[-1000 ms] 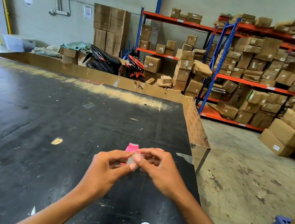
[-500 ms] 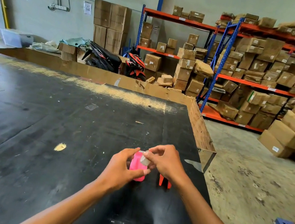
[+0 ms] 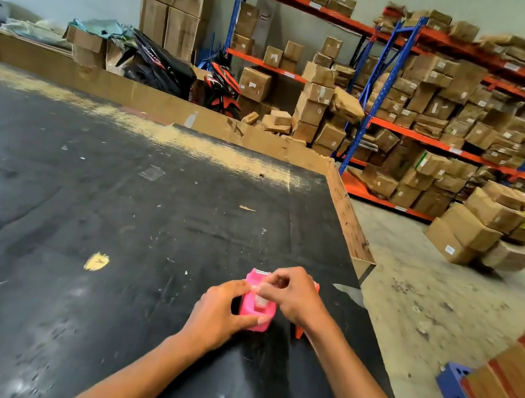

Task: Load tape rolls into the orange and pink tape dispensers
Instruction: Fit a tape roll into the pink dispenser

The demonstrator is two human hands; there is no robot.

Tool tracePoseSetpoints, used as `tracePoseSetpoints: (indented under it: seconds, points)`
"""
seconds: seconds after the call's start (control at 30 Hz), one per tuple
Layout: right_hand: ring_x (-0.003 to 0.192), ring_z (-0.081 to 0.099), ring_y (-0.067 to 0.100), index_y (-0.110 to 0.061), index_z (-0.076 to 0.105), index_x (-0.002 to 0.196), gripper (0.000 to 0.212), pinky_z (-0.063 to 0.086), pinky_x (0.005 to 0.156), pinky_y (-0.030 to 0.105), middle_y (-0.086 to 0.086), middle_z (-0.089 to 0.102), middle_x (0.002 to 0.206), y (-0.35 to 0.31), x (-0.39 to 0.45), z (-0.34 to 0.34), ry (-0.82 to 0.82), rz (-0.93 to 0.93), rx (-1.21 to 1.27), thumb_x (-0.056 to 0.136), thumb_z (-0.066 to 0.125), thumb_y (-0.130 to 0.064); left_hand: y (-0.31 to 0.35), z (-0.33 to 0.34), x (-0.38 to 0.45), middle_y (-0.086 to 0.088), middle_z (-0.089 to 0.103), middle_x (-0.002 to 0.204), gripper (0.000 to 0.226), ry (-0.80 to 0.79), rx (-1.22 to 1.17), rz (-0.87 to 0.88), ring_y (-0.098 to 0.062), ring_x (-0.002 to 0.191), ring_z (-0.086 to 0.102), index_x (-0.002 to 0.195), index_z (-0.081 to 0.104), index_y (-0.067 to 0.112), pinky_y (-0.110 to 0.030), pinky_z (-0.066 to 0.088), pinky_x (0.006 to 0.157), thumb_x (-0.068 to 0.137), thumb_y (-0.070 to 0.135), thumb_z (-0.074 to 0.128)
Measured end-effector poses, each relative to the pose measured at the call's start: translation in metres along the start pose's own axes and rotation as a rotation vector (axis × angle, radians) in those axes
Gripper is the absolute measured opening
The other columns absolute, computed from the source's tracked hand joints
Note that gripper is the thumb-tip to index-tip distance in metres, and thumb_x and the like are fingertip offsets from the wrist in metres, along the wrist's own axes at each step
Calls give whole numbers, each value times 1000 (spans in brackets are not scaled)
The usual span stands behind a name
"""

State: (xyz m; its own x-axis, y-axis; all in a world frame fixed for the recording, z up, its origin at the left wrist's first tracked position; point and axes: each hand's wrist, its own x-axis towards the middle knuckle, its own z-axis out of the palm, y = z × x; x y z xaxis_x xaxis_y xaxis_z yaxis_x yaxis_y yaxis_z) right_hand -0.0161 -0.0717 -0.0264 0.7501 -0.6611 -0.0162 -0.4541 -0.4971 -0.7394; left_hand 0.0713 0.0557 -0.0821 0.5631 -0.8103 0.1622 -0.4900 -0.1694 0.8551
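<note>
Near the tabletop's (image 3: 141,248) right edge, the left hand (image 3: 217,316) clamped the pink dispenser (image 3: 255,315); the right hand (image 3: 293,296) pinched something pale above it; the orange dispenser (image 3: 299,332) stood beside, mostly hidden; a slipping pinch risked misfeeding, probably.

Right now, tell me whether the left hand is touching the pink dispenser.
Touching. The head view shows the left hand wrapped against the near left side of the pink dispenser, thumb across its lower front, with no gap visible.
</note>
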Motion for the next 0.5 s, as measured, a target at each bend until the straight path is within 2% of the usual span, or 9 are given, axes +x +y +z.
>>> tracePoseSetpoints:
  seconds: [0.1, 0.2, 0.23, 0.33, 0.43, 0.5]
  points:
    - [58, 58, 4, -3, 71, 76, 15, 45, 57, 15, 15, 72, 69, 7, -2, 6, 10, -23, 54, 75, 77, -16, -3, 1, 2, 12, 67, 124, 67, 14, -20, 3, -4, 114, 61, 117, 66, 32, -37, 51, 98, 57, 61, 71]
    - [59, 62, 7, -7, 70, 73, 23, 50, 65, 28, 9, 74, 65, 13, 0, 11, 33, -28, 68, 71, 79, -29, -2, 1, 3, 11, 66, 126, 68, 23, -28, 17, -4, 115, 59, 119, 66, 29, -33, 49, 100, 58, 58, 71]
    - [58, 59, 6, -7, 70, 73, 24, 49, 65, 26, 5, 72, 62, 14, 1, 12, 38, -31, 70, 70, 79, -29, -2, 1, 3, 11, 65, 125, 66, 23, -26, 24, -2, 114, 58, 119, 66, 29, -33, 49, 99, 59, 57, 73]
    - [48, 50, -5, 2, 70, 78, 21, 40, 52, 8, -1, 62, 56, 12, 0, 13, 58, -59, 80, 75, 78, -17, -4, 1, 5, 10, 67, 123, 61, 24, -40, 26, -5, 113, 60, 117, 66, 31, -35, 50, 98, 61, 54, 75]
    - [51, 49, -3, 0, 68, 84, 22, 39, 50, 5, 1, 61, 64, 11, -1, 13, 44, -101, 9, 77, 76, -19, -4, 1, 2, 10, 68, 121, 68, 28, -55, 17, -7, 111, 62, 115, 67, 30, -38, 51, 96, 56, 63, 69]
    - [57, 47, 1, -5, 68, 84, 21, 40, 53, 9, 1, 59, 68, 11, 0, 9, 27, -111, -13, 76, 77, -21, -5, 2, 2, 10, 68, 121, 69, 35, -69, 3, -7, 112, 61, 116, 67, 29, -38, 51, 96, 55, 63, 70]
